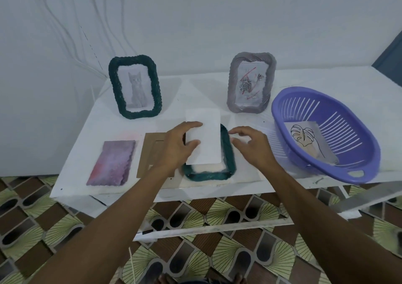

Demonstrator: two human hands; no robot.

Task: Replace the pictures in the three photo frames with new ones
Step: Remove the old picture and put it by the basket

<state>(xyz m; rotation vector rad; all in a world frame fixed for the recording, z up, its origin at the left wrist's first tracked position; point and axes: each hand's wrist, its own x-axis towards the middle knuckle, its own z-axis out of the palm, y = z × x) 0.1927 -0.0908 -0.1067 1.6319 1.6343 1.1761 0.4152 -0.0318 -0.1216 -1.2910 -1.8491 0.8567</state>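
Nearest me is the patterned floor (195,251), then the near edge of the white counter (195,92), which both my forearms cross. My left hand (176,146) holds a blank white sheet (206,136) by its left edge, my fingers (195,124) on top and the thumb underneath in a pinch. The sheet sits tilted above the dark green frame (229,153), which lies flat close to the counter's near edge. The sheet covers most of the frame's opening, leaving the near rim and the right rim bare. My right hand (252,146) hovers at that right rim with its fingers loosely curled and nothing in them; I cannot tell whether the tips touch the rim.

Just left of the flat frame lies a brown backing board (150,153), partly under my left wrist. Beside it lies a pink-purple picture (112,163), with bare counter around it. To the right, a purple slotted basket (348,129) overhangs the near edge and holds a leaf line drawing (304,138).

Farther back, two frames stand upright, well apart, near the wall: a green frame with a cat picture (134,87) on the left and a grey frame with a rose picture (251,82) on the right. Open counter lies between them.
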